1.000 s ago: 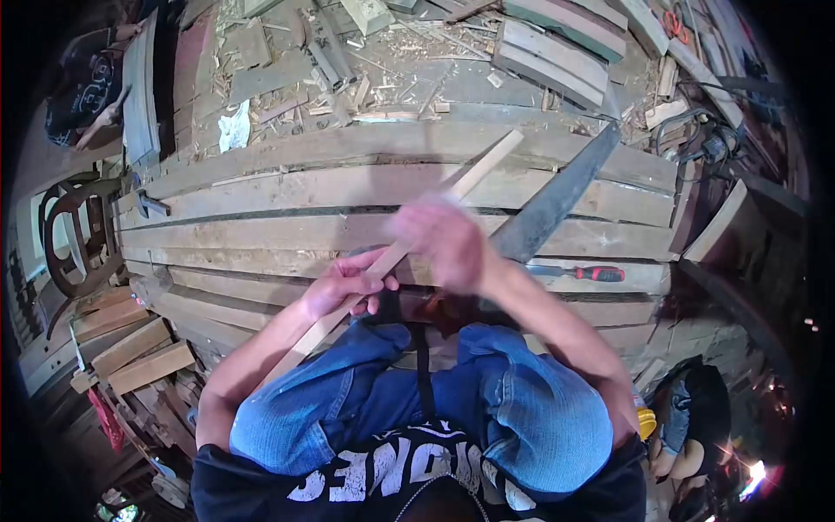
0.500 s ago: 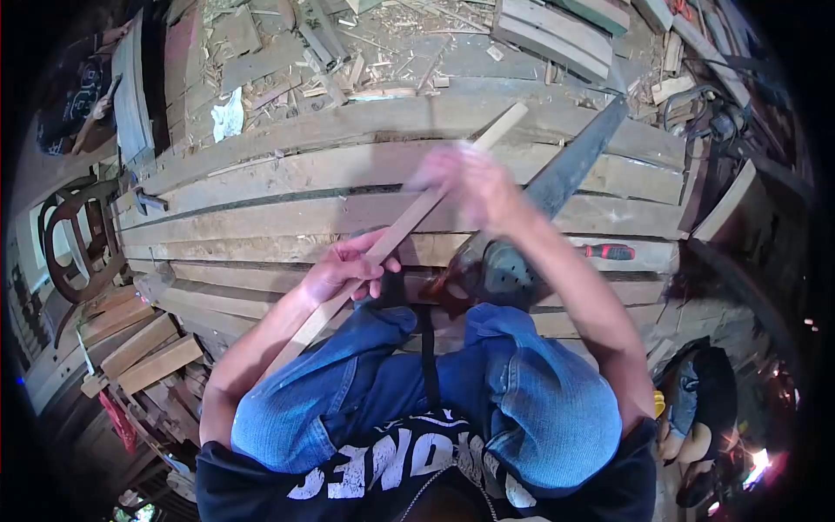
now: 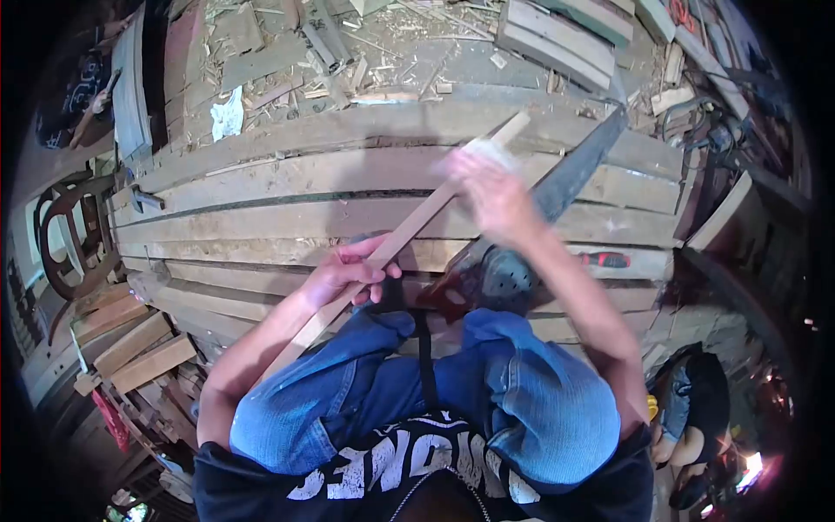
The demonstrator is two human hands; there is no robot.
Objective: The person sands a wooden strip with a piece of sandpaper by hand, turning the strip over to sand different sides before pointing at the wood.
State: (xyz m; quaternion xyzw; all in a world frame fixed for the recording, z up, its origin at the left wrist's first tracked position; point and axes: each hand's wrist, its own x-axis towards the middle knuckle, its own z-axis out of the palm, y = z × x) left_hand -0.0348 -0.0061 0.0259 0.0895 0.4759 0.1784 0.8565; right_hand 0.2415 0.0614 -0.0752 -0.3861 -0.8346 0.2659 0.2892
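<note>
A long, slim wooden strip (image 3: 409, 228) runs diagonally from my lap up over the planks. My left hand (image 3: 352, 271) is closed around its lower part, thumb on top. Near the strip's upper end, my right hand (image 3: 500, 193) wraps a pale folded sheet (image 3: 494, 155), which looks like sandpaper, against the wood; motion blurs the fingers and sheet. Beneath my right forearm lies a handsaw (image 3: 578, 170), its blade pointing up and right and its reddish-brown handle (image 3: 448, 294) near my feet.
I sit on wooden planks (image 3: 261, 215). A screwdriver with a red and black handle (image 3: 606, 259) lies to the right, a hammer (image 3: 146, 200) to the left. Wood shavings and offcuts (image 3: 391, 52) cover the floor ahead. Another person (image 3: 696, 404) is at the lower right, near a bright glow.
My right hand has slid with the pale sheet a little up and right along the strip. The left hand keeps its hold, nearly still.
</note>
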